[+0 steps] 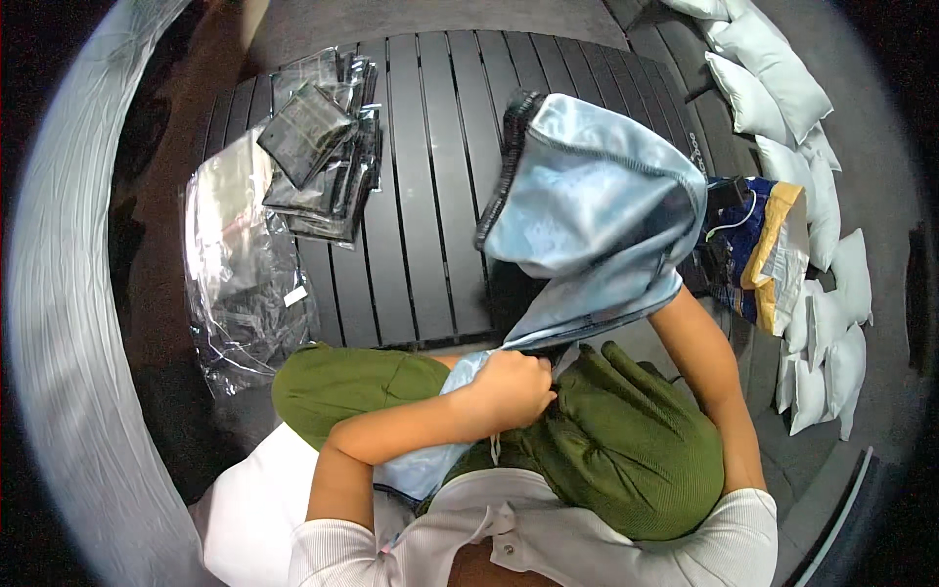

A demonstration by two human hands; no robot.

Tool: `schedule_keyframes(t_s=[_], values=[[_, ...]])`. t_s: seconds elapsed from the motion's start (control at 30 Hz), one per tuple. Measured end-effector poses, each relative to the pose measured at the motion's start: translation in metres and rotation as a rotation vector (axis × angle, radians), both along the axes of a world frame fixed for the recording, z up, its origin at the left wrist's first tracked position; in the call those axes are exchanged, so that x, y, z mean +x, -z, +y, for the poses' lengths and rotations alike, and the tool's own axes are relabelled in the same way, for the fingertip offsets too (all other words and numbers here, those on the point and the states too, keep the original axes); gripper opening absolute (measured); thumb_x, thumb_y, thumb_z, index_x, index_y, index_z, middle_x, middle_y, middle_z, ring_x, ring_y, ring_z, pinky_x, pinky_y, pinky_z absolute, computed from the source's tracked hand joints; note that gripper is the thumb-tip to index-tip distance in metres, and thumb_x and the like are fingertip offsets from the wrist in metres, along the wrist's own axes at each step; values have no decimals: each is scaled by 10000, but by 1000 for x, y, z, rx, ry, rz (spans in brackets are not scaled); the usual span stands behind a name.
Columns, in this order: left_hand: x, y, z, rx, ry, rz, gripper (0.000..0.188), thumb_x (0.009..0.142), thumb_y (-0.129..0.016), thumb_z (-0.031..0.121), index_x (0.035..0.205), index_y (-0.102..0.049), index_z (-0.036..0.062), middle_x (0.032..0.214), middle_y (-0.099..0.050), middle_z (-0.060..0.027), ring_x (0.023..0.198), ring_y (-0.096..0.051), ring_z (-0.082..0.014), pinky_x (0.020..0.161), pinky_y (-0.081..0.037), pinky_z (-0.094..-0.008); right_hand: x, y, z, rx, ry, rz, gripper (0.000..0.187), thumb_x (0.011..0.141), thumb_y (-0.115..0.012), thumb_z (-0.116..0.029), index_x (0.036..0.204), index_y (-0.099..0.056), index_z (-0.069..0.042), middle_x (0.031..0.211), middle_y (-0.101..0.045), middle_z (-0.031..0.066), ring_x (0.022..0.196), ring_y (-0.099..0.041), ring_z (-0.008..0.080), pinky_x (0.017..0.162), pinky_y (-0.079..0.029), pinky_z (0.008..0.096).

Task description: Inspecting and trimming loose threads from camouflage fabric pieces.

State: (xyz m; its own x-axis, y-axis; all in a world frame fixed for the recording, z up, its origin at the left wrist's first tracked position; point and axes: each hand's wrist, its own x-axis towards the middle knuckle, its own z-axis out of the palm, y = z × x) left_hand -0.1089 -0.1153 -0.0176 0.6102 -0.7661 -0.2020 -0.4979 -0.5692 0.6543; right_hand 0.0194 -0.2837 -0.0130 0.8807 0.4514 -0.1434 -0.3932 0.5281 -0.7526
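The left hand [511, 391] is curled closed over a pinched part of a shiny light-blue cloth [599, 201], knuckles up, with most of the fingertips hidden underneath; the right forearm [699, 357] reaches up and runs in behind the raised part of that cloth, so the right hand is covered and I cannot tell whether its fingers are wide or narrow. The cloth hangs puffed out beyond the left fingers and to their right, above the table [421, 210]; it has a dark seam along its curved top and a black stitched edge on its left side; it narrows down toward the left fingers, and more of it shows under the left forearm, on the lap.

Green trousers [636, 445] lie on both sides of the left fingers, with a white shirt [548, 533] nearer the body; the dark slatted table spreads out ahead of the fingers. Farther off and to the left of them, a pile of flat dark packets [311, 137] in clear wrap lies on the table; closer than the pile, a large crumpled clear bag [240, 254] lies over its left edge. To the right of the raised cloth stands a blue and yellow bag [773, 254]; farther right are white pillows [827, 225] in a loose row; far left of the fingers hangs a pale curtain [73, 293].
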Motion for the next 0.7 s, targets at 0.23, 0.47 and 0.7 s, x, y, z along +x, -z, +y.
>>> schedule_keyframes(t_s=[0.23,0.47,0.7], values=[[11,-8,7,-27,-151,97,403,808,-480,405,860,-504,6,652,-576,-175,605,-576,-345,551,-473,-421,-9,-75,51,138,-88,4,716,600,-726,-69,1205,-368,69,1201,-440,126,1038,-468,168,902,-371,279],[33,-29,20,-163,-403,7,433,823,-474,397,941,-449,-19,779,-548,-195,717,-561,-353,601,-464,-427,1,-58,28,-886,25,-1024,727,613,-687,-257,1211,-379,21,933,-587,143,807,-589,259,727,-451,295],[29,-40,22,-79,-359,73,436,825,-465,407,983,-456,1,860,-544,-192,803,-547,-351,657,-439,-468,9,-68,55,-1353,-190,-1226,776,568,-624,-380,1254,-390,-105,950,-532,70,760,-437,237,714,-345,308]])
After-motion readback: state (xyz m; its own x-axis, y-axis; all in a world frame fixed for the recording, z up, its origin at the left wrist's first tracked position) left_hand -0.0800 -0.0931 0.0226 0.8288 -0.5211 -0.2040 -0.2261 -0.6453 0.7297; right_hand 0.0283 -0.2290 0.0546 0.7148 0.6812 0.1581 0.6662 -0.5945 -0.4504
